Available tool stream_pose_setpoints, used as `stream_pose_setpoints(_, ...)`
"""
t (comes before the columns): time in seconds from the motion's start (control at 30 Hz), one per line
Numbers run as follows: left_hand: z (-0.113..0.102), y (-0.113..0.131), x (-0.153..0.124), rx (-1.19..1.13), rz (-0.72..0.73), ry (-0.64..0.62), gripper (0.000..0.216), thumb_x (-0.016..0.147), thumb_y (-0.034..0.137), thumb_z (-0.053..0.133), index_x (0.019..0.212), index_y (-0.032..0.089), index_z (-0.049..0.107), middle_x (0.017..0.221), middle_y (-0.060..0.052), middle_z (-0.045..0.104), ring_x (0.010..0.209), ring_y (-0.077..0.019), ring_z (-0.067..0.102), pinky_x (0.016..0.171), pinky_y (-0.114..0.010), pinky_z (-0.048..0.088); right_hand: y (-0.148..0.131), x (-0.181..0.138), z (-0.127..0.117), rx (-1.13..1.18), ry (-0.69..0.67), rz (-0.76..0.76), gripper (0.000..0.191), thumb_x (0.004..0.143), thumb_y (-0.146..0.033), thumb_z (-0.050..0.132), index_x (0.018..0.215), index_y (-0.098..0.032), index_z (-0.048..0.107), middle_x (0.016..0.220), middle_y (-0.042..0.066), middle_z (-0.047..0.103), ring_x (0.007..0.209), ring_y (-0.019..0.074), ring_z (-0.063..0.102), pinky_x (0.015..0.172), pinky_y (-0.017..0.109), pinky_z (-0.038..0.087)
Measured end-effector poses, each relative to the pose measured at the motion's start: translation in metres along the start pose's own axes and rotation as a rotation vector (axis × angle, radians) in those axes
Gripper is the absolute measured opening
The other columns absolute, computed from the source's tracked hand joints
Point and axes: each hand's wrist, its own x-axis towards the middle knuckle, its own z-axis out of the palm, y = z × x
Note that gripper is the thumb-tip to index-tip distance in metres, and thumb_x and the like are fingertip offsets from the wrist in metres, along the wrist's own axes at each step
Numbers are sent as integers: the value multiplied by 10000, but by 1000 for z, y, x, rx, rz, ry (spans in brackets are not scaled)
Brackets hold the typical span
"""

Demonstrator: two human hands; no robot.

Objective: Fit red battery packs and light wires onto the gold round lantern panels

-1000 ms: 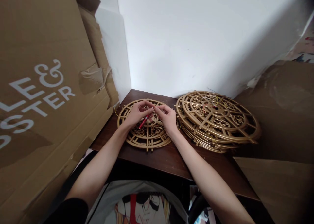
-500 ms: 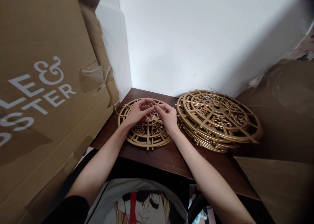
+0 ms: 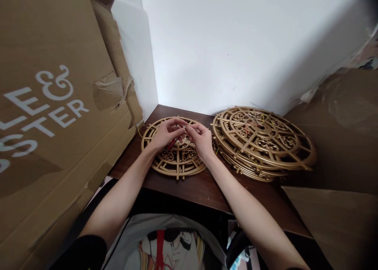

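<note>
A gold openwork round frame (image 3: 178, 170) lies flat on the dark wooden table. Over its centre my left hand (image 3: 169, 134) and my right hand (image 3: 201, 138) meet, fingertips pinched close together. Between the fingertips is a small pale piece (image 3: 185, 127), too small to name. Something red (image 3: 172, 144) shows beneath the fingers of my left hand, partly hidden; whether the hand holds it I cannot tell. My hands cover the upper middle of the frame.
On the right stands a stack of similar gold frames (image 3: 265, 144), with thin coloured wires on top. A large cardboard box (image 3: 73, 144) borders the left side. Brown cardboard (image 3: 336, 211) lies at the right. A white wall (image 3: 236, 45) rises behind the dark table (image 3: 191, 191).
The view has shifted very slightly. Both hands stay pinched together over the frame's centre, with only tiny finger movement.
</note>
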Motion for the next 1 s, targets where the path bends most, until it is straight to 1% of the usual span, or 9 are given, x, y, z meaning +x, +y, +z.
stream_pose_setpoints(0.1, -1, 0, 0, 12, -26, -7, 267, 749, 287, 733, 972, 164, 652, 628, -14, 659, 462, -96, 589, 334, -139, 328, 0, 0, 0, -7, -7, -4, 221, 675, -353, 727, 711, -165, 617, 545, -38, 588, 455, 67, 430, 448, 207, 321)
stream_pose_setpoints(0.27, -1, 1, -1, 10, -24, -11, 245, 746, 278, 737, 944, 155, 661, 626, -11, 661, 465, -89, 585, 369, -147, 378, 1, 1, -2, -18, -17, -17, 213, 677, -351, 723, 698, -171, 612, 546, -42, 579, 453, 66, 430, 448, 207, 322)
stream_pose_setpoints(0.4, -1, 1, -1, 15, -31, -6, 260, 746, 283, 736, 954, 151, 655, 646, -16, 669, 469, -86, 585, 360, -141, 364, 0, 0, -2, -37, -16, -13, 227, 677, -372, 718, 700, -179, 600, 546, -42, 573, 461, 72, 438, 449, 212, 329)
stream_pose_setpoints(0.53, -1, 1, -1, 32, -45, -2, 261, 743, 288, 737, 946, 147, 655, 625, -11, 659, 475, -93, 590, 356, -141, 363, 0, -1, -2, -64, -13, 11, 249, 678, -398, 716, 720, -182, 601, 549, -39, 578, 462, 78, 443, 449, 216, 340)
stream_pose_setpoints(0.63, -1, 1, -1, 25, -41, 6, 246, 740, 283, 738, 927, 146, 656, 626, -9, 659, 478, -95, 594, 354, -142, 357, 0, -1, -1, -83, -23, -6, 263, 699, -412, 708, 744, -179, 595, 580, -26, 600, 473, 82, 460, 460, 220, 358)
stream_pose_setpoints(0.73, 0, 1, 0, 23, -23, 33, 232, 736, 279, 740, 913, 149, 666, 641, -13, 666, 492, -99, 602, 392, -161, 406, 0, -3, -1, -119, -28, -81, 267, 776, -437, 657, 835, -189, 581, 655, -18, 614, 517, 94, 493, 496, 228, 389)
stream_pose_setpoints(0.83, -1, -1, 3, -11, 1, 79, 221, 718, 275, 750, 885, 150, 676, 654, -12, 668, 507, -103, 604, 475, -209, 487, -2, -5, -2, -258, 29, -207, 258, 867, -459, 558, 908, -204, 577, 769, 3, 624, 642, 120, 549, 578, 245, 427)
stream_pose_setpoints(0.9, -2, -4, 5, -62, 13, 120, 224, 691, 271, 765, 858, 148, 678, 670, -12, 665, 523, -108, 605, 507, -237, 512, -3, -6, -3, -393, 64, -307, 274, 919, -452, 480, 900, -206, 598, 843, 27, 623, 769, 145, 573, 668, 268, 449)
stream_pose_setpoints(1.0, -4, -5, 7, -164, 8, 189, 254, 659, 267, 782, 851, 142, 672, 718, -24, 676, 557, -114, 610, 516, -245, 516, -5, -7, -4, -545, 86, -457, 358, 966, -417, 394, 802, -200, 627, 926, 56, 595, 922, 172, 563, 832, 324, 444)
